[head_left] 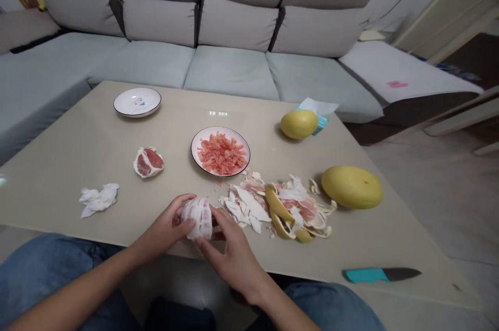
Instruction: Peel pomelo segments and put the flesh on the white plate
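Both hands hold a peeled pomelo piece (198,215), white with pith, just above the near edge of the beige table (78,149). My left hand (169,227) wraps its left side with fingers curled on it. My right hand (230,253) grips it from the right and below. Just right of the hands lies a heap of white pith and yellow peel (278,206). Beyond it a white plate (220,152) holds pink pomelo flesh. A pink-fleshed segment chunk (148,162) lies to the left of that plate.
Two whole yellow pomelos (351,187) (299,123) sit at the right. A teal-handled knife (380,274) lies at the near right edge. A crumpled tissue (98,199) lies near left; a small white dish (137,102) stands far left. A grey sofa (234,35) runs behind.
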The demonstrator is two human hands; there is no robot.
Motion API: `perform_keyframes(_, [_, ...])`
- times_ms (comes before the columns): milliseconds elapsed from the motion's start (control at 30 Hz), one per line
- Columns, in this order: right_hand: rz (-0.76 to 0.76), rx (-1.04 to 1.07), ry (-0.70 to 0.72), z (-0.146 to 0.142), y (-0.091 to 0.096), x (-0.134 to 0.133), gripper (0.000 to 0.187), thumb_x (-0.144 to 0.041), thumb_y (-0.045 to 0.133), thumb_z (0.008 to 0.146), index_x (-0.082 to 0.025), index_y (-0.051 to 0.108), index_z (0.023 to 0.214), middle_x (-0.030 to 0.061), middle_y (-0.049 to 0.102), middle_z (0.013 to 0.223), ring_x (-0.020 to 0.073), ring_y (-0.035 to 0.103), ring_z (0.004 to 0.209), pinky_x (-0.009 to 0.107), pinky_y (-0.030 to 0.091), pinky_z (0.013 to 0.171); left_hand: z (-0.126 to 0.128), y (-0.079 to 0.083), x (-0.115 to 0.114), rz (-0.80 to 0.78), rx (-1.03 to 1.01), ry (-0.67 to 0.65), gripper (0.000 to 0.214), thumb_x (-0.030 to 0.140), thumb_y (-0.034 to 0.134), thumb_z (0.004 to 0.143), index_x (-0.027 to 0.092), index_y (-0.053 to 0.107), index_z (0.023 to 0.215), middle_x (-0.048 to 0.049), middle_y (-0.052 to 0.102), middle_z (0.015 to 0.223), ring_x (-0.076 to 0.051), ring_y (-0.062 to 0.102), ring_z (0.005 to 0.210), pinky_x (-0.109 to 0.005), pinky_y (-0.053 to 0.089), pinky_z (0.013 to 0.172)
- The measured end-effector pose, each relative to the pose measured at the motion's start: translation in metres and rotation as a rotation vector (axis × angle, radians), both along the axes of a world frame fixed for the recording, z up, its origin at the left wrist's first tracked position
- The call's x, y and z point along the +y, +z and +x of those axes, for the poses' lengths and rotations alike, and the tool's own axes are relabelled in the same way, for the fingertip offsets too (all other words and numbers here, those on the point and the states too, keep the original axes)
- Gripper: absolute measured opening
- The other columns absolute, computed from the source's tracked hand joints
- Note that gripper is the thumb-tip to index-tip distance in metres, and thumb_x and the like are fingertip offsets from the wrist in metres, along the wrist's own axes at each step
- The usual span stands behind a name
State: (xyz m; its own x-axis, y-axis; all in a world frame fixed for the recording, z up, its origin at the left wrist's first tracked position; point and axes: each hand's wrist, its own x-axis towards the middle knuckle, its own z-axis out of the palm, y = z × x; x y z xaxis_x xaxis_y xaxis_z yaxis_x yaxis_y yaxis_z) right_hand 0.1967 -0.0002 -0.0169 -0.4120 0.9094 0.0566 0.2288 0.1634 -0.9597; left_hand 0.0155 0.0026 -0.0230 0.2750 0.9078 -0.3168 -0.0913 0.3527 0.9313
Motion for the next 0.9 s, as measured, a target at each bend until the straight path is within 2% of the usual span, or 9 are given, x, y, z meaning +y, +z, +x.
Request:
perform_keyframes(67, [0.016, -0.022, 0.039, 0.001, 0.001, 0.002, 0.056, -0.013, 0.061, 0.082, -0.026, 0.046, 0.134, 0.0067, 0.056, 0.111, 0.0189, 0.057, 0.097, 0.029, 0.055, 0.076, -0.005, 0.003, 0.001, 0.024, 0.006, -0.053, 0.064, 0.031, 0.073, 0.076, 0.022, 0.04, 0.131, -0.0086, 0.059, 0.122, -0.022, 0.059, 0.106, -0.03, 0.048, 0.088])
perform_keyframes(133, [0.03, -0.037, 0.069, 0.002, 0.003, 0.003, 0.056, -0.012, 0.06, 0.083, -0.025, 0.046, 0.135, 0.0072, 0.057, 0.111, 0.0189, 0.057, 0.096, 0.029, 0.055, 0.075, -0.007, 0.004, 0.001, 0.039, 0.03, -0.079, 0.064, 0.025, 0.073, 0.076, 0.022, 0.041, 0.131, -0.009, 0.057, 0.124, -0.023, 0.057, 0.11, -0.032, 0.047, 0.089])
perform_keyframes(367, [0.084, -0.148, 0.049, -0.004, -0.001, 0.0, 0.06, -0.007, 0.059, 0.074, -0.023, 0.048, 0.131, 0.0075, 0.058, 0.106, 0.0202, 0.058, 0.09, 0.032, 0.053, 0.075, -0.005, 0.0, -0.002, 0.119, 0.117, -0.114, 0.059, 0.021, 0.072, 0.073, 0.02, 0.045, 0.125, -0.0065, 0.059, 0.113, -0.022, 0.059, 0.101, -0.032, 0.049, 0.085])
perform_keyframes(567, [0.153, -0.179, -0.051, -0.01, -0.01, -0.007, 0.06, -0.006, 0.058, 0.065, -0.021, 0.049, 0.122, 0.0072, 0.059, 0.104, 0.0224, 0.058, 0.093, 0.035, 0.052, 0.078, 0.003, 0.004, -0.008, 0.157, 0.144, -0.094, 0.054, 0.015, 0.065, 0.07, 0.02, 0.047, 0.12, -0.0037, 0.061, 0.104, -0.021, 0.059, 0.093, -0.031, 0.049, 0.082])
perform_keyframes(767, [0.275, -0.228, -0.048, -0.011, -0.014, -0.01, 0.063, -0.008, 0.055, 0.066, -0.018, 0.044, 0.127, 0.01, 0.057, 0.106, 0.0241, 0.057, 0.094, 0.037, 0.052, 0.079, 0.006, 0.001, -0.011, 0.249, 0.281, -0.043, 0.054, 0.014, 0.059, 0.066, 0.02, 0.047, 0.119, -0.0046, 0.06, 0.106, -0.022, 0.059, 0.093, -0.032, 0.05, 0.08])
perform_keyframes(900, [0.371, -0.284, -0.003, -0.009, -0.013, -0.012, 0.067, -0.01, 0.052, 0.069, -0.018, 0.037, 0.134, 0.0103, 0.056, 0.104, 0.0241, 0.057, 0.088, 0.036, 0.052, 0.074, 0.007, -0.004, -0.014, 0.324, 0.38, 0.018, 0.056, 0.016, 0.058, 0.066, 0.019, 0.047, 0.12, -0.0049, 0.059, 0.105, -0.023, 0.058, 0.092, -0.032, 0.049, 0.081])
